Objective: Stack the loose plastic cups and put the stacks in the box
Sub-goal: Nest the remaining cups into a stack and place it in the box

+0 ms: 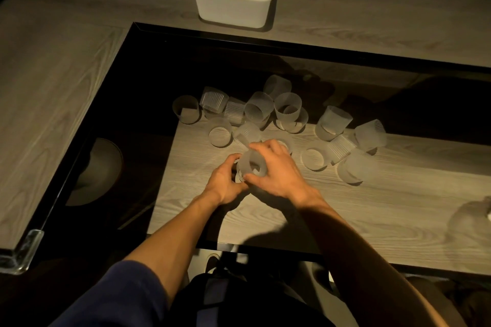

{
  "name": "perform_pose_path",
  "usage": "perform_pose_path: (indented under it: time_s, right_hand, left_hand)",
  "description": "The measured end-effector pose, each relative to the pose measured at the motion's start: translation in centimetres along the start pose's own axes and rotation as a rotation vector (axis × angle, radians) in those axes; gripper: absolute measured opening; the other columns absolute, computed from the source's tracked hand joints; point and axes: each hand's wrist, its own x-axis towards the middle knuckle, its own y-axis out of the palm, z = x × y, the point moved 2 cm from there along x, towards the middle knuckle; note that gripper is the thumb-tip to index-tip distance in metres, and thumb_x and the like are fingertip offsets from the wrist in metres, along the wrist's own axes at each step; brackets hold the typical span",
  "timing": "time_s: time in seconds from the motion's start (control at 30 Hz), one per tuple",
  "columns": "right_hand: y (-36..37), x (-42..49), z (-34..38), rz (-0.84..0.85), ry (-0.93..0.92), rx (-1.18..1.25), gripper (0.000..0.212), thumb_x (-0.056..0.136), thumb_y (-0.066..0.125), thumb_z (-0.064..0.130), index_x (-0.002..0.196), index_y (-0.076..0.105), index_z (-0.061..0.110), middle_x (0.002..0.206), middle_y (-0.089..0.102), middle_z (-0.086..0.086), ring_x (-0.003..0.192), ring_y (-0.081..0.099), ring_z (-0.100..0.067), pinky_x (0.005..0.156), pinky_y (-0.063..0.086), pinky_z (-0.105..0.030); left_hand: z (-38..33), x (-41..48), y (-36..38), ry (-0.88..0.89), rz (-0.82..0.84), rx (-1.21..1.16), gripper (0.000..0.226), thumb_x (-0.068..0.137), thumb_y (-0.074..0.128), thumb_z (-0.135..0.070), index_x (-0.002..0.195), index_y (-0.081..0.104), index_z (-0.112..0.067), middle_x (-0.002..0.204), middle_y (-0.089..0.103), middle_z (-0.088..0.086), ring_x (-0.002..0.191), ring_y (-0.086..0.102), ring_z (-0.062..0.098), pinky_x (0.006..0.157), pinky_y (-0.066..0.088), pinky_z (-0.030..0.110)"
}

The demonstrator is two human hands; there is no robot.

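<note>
Near the middle of the table (53,87), over the near half of its dark glass panel (159,66), both hands meet on one frosted cup (252,164) that lies tilted with its mouth toward the camera. The right hand (276,167) grasps it from above, fingers curled over its far side and thumb at the near rim. The left hand (225,180) is curled against its left and lower side; a second rim seems to show under the left thumb, but translucent plastic and dim light make it hard to tell whether one cup or two are held. Beyond the hands, the loose cups (260,109) are scattered across the middle of the panel toward its right side, some upright, some tipped over and overlapping, so their outlines merge and they cannot be counted with certainty. The box (233,5), pale and translucent, stands well apart at the far edge on the wooden border; its top is cut off by the frame, and a pale upright shape inside it cannot be made out. At the right edge a blurred pale object (473,220) is cropped and unidentifiable. A dark blue sleeve (119,295) covers the left upper arm.
</note>
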Motion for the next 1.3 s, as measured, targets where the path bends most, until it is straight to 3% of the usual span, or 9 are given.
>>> perform_pose_path:
  time_s: [0.13,0.4,0.6,0.77,0.9,1.0,1.1,1.2,1.3]
  right_hand:
    - [0.9,0.3,0.4,0.016,0.028,-0.087,0.082,0.083,0.073,0.054,0.154,0.035,0.039,0.132,0.044,0.0,0.119,0.04,-0.022,0.097,0.047,-0.041]
    - [1.9,1.3,0.5,0.052,0.084,-0.13,0.091,0.081,0.075,0.055,0.157,0.028,0.036,0.139,0.047,-0.002,0.121,0.041,-0.026,0.099,0.047,-0.043]
    - [2.1,1.1,0.4,0.054,0.098,-0.2,0.089,0.086,0.066,0.059,0.159,0.022,0.034,0.135,0.041,-0.007,0.119,0.039,-0.027,0.099,0.045,-0.041]
    - [3.1,1.0,0.0,0.229,0.156,-0.285,0.094,0.088,0.045,0.079,0.162,0.008,0.036,0.145,0.031,-0.01,0.129,0.031,-0.03,0.1,0.038,-0.045]
    - [2.8,0.6,-1.0,0.294,0.199,-0.111,0.088,0.088,0.034,0.083,0.161,0.002,0.045,0.153,0.026,-0.004,0.139,0.025,-0.028,0.108,0.032,-0.048]
    - [2.2,0.3,-2.2,-0.008,0.295,0.22,0.07,0.098,0.044,0.063,0.159,0.022,0.037,0.147,0.038,-0.002,0.135,0.037,-0.02,0.11,0.041,-0.046]
    - [1.4,0.4,-3.4,-0.279,0.448,0.286,0.062,0.099,0.062,0.025,0.155,0.034,0.024,0.15,0.038,-0.002,0.128,0.052,-0.017,0.108,0.046,-0.033]
    - [1.1,1.1,-4.5,-0.263,0.493,0.245,0.079,0.092,0.072,0.016,0.157,0.028,0.026,0.154,0.034,-0.004,0.127,0.055,-0.024,0.106,0.046,-0.034]
    - [1.3,1.9,-5.3,-0.171,0.515,0.211,0.098,0.086,0.08,0.02,0.161,0.018,0.028,0.162,0.027,-0.006,0.142,0.042,-0.031,0.114,0.039,-0.042]
  left_hand:
    - [0.1,0.1,0.1,-0.004,0.012,0.013,0.077,0.074,0.086,-0.016,0.138,0.045,-0.028,0.111,0.068,-0.004,0.102,0.066,0.014,0.092,0.057,0.036]
    - [0.0,0.0,-0.2,-0.021,-0.008,0.048,0.078,0.071,0.086,-0.027,0.134,0.043,-0.039,0.115,0.066,-0.006,0.104,0.065,0.016,0.091,0.058,0.044]
    - [0.0,0.1,-0.1,-0.003,0.016,0.058,0.078,0.073,0.086,-0.022,0.138,0.045,-0.035,0.113,0.066,-0.007,0.101,0.065,0.012,0.089,0.058,0.038]
    - [-0.3,0.0,0.0,0.004,0.045,0.107,0.074,0.078,0.077,-0.006,0.14,0.046,-0.032,0.104,0.063,-0.007,0.091,0.064,0.009,0.079,0.057,0.028]
    - [0.0,0.0,-0.1,0.028,0.038,0.104,0.073,0.076,0.084,-0.017,0.138,0.049,-0.032,0.115,0.065,-0.006,0.105,0.063,0.014,0.091,0.054,0.031]
    - [0.0,0.0,-0.2,0.018,0.03,0.098,0.073,0.074,0.087,-0.026,0.137,0.051,-0.031,0.115,0.065,-0.01,0.105,0.063,0.01,0.095,0.053,0.032]
    - [0.0,0.0,-0.3,0.002,0.025,0.096,0.074,0.074,0.088,-0.027,0.137,0.05,-0.032,0.116,0.064,-0.011,0.106,0.061,0.009,0.097,0.053,0.036]
    - [-0.1,-0.1,-0.3,-0.003,-0.007,0.096,0.073,0.075,0.088,-0.027,0.138,0.051,-0.03,0.116,0.064,-0.011,0.105,0.06,0.005,0.097,0.053,0.035]
    - [-0.3,-0.2,-0.4,-0.015,-0.023,0.096,0.072,0.075,0.088,-0.027,0.137,0.051,-0.031,0.117,0.064,-0.012,0.105,0.06,0.004,0.097,0.053,0.035]
